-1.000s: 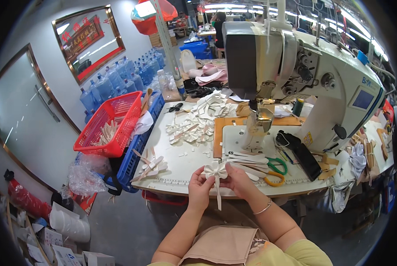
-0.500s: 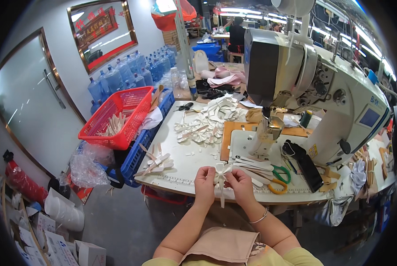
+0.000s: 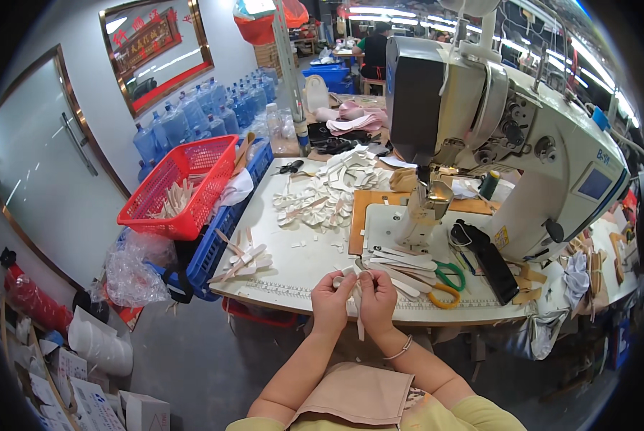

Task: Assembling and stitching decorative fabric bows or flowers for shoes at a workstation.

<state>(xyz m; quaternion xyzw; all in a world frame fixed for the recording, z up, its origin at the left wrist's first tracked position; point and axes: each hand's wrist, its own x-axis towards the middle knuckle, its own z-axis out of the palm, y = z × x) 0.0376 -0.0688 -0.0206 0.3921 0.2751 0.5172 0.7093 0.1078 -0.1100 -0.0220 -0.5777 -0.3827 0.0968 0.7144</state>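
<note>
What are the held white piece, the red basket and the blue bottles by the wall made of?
The white piece seems to be matte leather, imitation leather or fabric: thin and smooth, but too covered to settle.

The red basket looks like slightly glossy moulded plastic, given its regular openwork walls.

The blue bottles look like smooth, tinted plastic: highlights and translucent sides suggest it.

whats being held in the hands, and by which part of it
A white piece with a narrow tail, held by its upper part between the left hand and right hand, the tail hanging below; exact grip spots are hidden.
</note>
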